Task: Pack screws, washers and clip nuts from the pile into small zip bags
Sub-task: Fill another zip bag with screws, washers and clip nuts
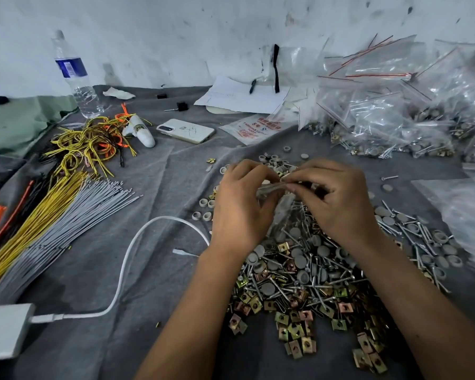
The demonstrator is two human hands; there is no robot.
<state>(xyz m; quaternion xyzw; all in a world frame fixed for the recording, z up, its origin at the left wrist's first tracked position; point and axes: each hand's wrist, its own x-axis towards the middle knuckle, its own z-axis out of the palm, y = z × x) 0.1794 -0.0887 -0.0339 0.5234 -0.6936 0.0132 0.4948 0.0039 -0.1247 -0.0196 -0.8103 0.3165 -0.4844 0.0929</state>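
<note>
Above the pile (307, 283), left hand (239, 204) and right hand (337, 198) both pinching a part-filled zip bag (279, 207).

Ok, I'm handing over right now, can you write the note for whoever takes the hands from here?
Left hand and right hand: both pinch the top of one small zip bag held over the pile; its contents are too blurred to tell.
Pile of screws, washers and clip nuts: on the grey cloth, under and in front of the hands.
Done: a heap of filled bags lies at the back right.
Left: finish this bag, add it to the heap, then keep bagging; a large pile remains.
</note>
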